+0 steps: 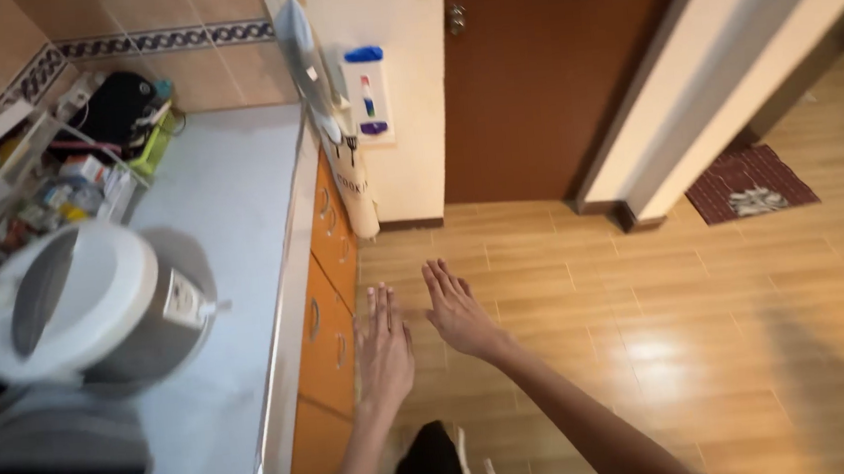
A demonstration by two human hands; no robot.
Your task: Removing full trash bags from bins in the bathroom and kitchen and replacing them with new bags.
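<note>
Left hand [383, 348]: flat open, empty, just beside orange cabinet drawers [332, 304].
Right hand [456, 310]: spread, empty, over glossy wooden floor [652, 349].
Risk: knuckles could knock grey counter [232, 242] edge.

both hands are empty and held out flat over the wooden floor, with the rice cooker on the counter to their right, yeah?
Not quite: the head view shows the rice cooker on the counter to their left. Both hands, left and right, are indeed empty, flat over the wooden floor.
</note>
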